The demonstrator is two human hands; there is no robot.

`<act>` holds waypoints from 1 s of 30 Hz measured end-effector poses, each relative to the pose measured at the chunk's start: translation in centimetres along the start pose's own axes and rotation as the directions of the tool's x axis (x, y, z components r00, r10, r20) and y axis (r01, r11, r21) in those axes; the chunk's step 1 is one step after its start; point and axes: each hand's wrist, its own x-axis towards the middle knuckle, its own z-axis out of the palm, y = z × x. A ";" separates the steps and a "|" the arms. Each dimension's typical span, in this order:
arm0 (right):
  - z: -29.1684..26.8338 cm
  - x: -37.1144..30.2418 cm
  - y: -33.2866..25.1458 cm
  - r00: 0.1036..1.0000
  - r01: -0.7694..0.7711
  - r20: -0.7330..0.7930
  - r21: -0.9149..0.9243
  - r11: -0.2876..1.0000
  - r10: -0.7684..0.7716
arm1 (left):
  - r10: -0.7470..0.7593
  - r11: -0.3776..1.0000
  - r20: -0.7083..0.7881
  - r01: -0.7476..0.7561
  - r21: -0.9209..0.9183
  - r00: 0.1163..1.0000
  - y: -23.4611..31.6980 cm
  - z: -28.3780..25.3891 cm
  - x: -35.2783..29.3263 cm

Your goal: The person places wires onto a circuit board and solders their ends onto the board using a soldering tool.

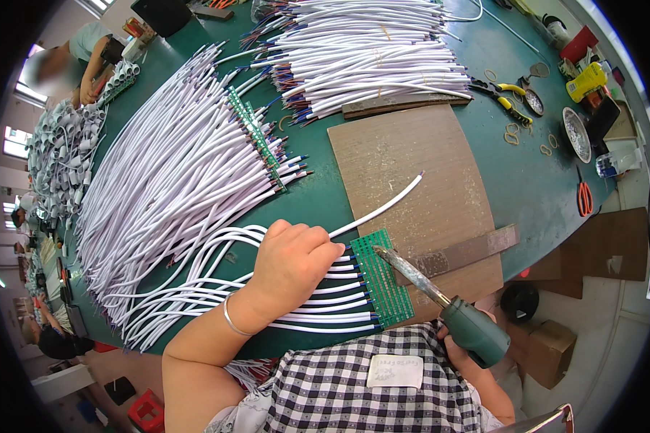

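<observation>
My left hand [292, 260] is closed in a pinch on a white cable [404, 189] beside the left edge of a green circuit board panel [383, 281]. Several white cables with dark wire ends run from the left to that edge and meet it side by side. A soldering iron [477, 333] with a dark green handle is in my right hand [451, 348], whose fingers are mostly hidden behind the handle. Its tip is over the board's upper part, close to my left fingertips. The board lies partly on a brown wooden sheet [419, 151].
A flat bar [469, 254] crosses the sheet right of the board. Large bundles of white cables [159, 173] lie left and at the back [368, 58]. Yellow-handled pliers [511, 101], a metal bowl [576, 135] and orange scissors [584, 198] lie at right. Another person [87, 65] sits far left.
</observation>
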 end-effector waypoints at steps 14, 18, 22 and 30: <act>0.6 1.6 -2.0 0.988 0.144 -0.040 -0.055 0.988 -0.147 | 0.022 1.000 -0.048 -0.021 0.010 0.999 0.1 0.6 0.1; 0.6 2.2 -1.9 0.939 0.340 0.020 -0.210 0.917 -0.344 | 0.022 1.000 -0.023 -0.022 0.007 0.999 0.0 0.6 0.0; 0.7 2.0 -1.8 0.972 0.233 0.031 -0.081 0.969 -0.231 | 0.027 1.000 -0.047 -0.027 -0.004 0.999 -0.1 0.6 0.0; 0.6 1.9 -1.4 0.969 0.249 0.037 -0.133 0.959 -0.246 | 0.026 1.000 -0.025 -0.026 0.008 0.999 0.0 0.7 0.1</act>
